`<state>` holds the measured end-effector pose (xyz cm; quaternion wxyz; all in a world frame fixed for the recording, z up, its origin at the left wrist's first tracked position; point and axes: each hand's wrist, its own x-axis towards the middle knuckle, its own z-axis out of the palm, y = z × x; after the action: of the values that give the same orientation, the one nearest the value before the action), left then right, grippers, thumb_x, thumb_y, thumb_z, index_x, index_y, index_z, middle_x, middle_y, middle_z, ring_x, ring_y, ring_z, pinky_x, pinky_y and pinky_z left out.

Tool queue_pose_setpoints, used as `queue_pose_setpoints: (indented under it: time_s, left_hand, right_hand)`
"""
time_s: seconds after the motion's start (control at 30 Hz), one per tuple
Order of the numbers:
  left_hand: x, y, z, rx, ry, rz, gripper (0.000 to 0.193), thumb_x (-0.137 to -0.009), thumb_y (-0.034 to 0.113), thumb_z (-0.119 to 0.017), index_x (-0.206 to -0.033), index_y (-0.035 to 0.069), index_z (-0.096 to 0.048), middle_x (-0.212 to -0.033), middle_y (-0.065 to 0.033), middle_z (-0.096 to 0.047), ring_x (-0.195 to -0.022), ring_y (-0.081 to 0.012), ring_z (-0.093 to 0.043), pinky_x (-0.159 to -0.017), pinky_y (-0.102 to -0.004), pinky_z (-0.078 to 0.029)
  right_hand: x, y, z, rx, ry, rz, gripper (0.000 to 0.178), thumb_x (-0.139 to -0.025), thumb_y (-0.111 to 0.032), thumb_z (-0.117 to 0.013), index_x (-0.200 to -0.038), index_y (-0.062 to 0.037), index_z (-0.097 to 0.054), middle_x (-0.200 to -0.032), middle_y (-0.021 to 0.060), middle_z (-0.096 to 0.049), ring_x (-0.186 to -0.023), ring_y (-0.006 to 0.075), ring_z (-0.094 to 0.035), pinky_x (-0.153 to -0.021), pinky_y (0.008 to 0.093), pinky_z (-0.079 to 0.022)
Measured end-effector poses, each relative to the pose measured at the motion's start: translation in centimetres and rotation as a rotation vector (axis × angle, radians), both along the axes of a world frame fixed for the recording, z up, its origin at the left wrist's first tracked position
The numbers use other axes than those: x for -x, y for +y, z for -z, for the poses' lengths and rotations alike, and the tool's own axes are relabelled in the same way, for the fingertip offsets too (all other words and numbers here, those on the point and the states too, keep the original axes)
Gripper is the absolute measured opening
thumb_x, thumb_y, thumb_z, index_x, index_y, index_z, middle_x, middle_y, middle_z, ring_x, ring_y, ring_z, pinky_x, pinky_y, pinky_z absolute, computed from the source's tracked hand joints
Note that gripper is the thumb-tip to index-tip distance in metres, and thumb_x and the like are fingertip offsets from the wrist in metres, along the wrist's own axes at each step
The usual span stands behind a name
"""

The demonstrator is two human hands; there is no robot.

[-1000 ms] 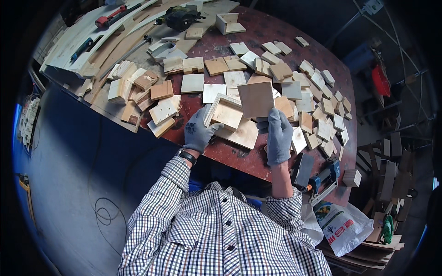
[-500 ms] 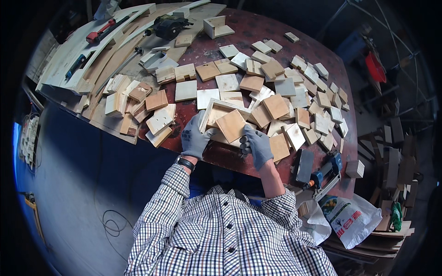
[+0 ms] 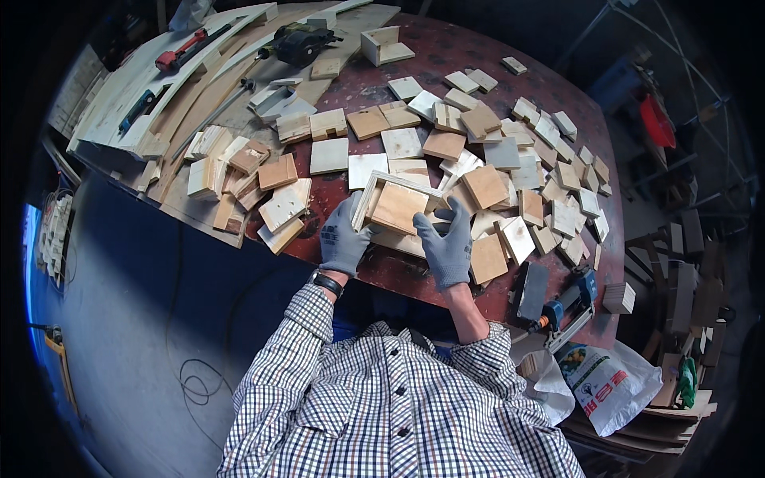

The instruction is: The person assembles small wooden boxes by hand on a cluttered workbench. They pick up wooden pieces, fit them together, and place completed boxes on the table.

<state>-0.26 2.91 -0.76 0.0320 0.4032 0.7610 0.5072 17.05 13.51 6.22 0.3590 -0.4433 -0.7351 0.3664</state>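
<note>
Near the table's front edge stands a small three-sided frame of pale plywood strips [image 3: 409,183]. My gloved left hand [image 3: 344,239] is closed round its left side, thumb toward the inside. Within the frame rests a square light-brown wooden block [image 3: 401,209], leaning against the back strip. At the block's right edge my gloved right hand [image 3: 446,245] is open, thumb and fingers apart; its thumb tip is at the block's edge. Whether it also touches the frame I cannot tell. Many loose square wooden blocks [image 3: 484,186] lie close behind and to the right.
On the right edge of the dark red table [image 3: 362,72] lie a blue nail gun [image 3: 570,301] and a dark block [image 3: 532,291]. Long boards [image 3: 215,88] with a red tool [image 3: 180,52] and a black-green power tool [image 3: 300,45] fill the left. A white sack [image 3: 610,386] sits below.
The square block has gone from a tilted place in my right hand's grip to lying inside the frame. My right hand's fingers have spread. The left hand keeps its hold.
</note>
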Motion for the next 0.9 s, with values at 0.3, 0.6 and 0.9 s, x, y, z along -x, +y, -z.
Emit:
queue_pose_setpoints:
  time_s: [0.3,0.6,0.9]
  left_hand:
    - [-0.2,-0.4,-1.3,0.051,0.016,0.038,0.062,-0.079,0.013,-0.083,-0.137,0.005,-0.061,-0.128,-0.0191,-0.07,-0.119,-0.0386,-0.068,-0.101,-0.0438,-0.055]
    - [0.3,-0.6,-0.8,0.02,0.05,0.025,0.067,-0.075,0.005,-0.08,-0.139,0.006,-0.06,-0.128,-0.019,-0.07,-0.119,-0.038,-0.068,-0.103,-0.0431,-0.055]
    - [0.0,-0.5,-1.9,0.09,0.172,0.059,0.09,-0.075,0.009,-0.087,-0.156,0.015,-0.05,-0.134,-0.0132,-0.069,-0.119,-0.0322,-0.069,-0.101,-0.0412,-0.057]
  right_hand:
    - [0.6,0.1,1.1,-0.677,-0.228,-0.27,0.037,-0.088,-0.028,-0.081,-0.119,-0.0108,-0.072,-0.118,0.0128,-0.067,-0.103,0.0335,-0.068,-0.084,0.044,-0.055]
    - [0.3,1.5,1.4,-0.388,-0.016,-0.444,0.053,-0.078,-0.008,-0.085,-0.129,-0.011,-0.071,-0.129,0.0165,-0.061,-0.11,0.0368,-0.068,-0.095,0.0414,-0.059]
    - [-1.6,3.4,4.2,-0.118,0.044,-0.618,0.093,-0.081,0.0,-0.074,-0.164,-0.0092,-0.032,-0.15,0.0193,-0.043,-0.14,0.0374,-0.045,-0.119,0.0411,-0.041]
